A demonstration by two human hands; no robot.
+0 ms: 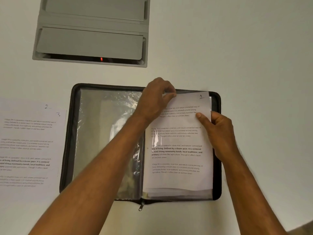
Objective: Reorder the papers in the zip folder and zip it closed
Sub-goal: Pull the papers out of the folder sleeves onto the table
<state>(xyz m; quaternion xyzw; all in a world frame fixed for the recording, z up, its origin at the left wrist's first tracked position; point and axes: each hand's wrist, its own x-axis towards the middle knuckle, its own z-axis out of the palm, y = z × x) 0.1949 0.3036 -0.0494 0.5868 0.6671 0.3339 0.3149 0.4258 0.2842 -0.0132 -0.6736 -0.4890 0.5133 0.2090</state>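
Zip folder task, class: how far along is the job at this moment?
Done: sheets 2 and 3 lie out on the table. In hand: left hand and right hand hold sheet 1 over the open folder. Left: return 2 and 3, then pull the zip.

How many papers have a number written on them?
3. Paper 1 lies in the open zip folder, held by both hands. Papers 2 and 3 lie overlapped on the table, left of the folder. More sheets may hide under paper 1.

Your pale worktop (pixel 254 56) carries the open zip folder (pixel 108 141). Left of the folder lie 2 printed sheets (pixel 28 146); beyond the folder sits a grey hatch (pixel 91 31).
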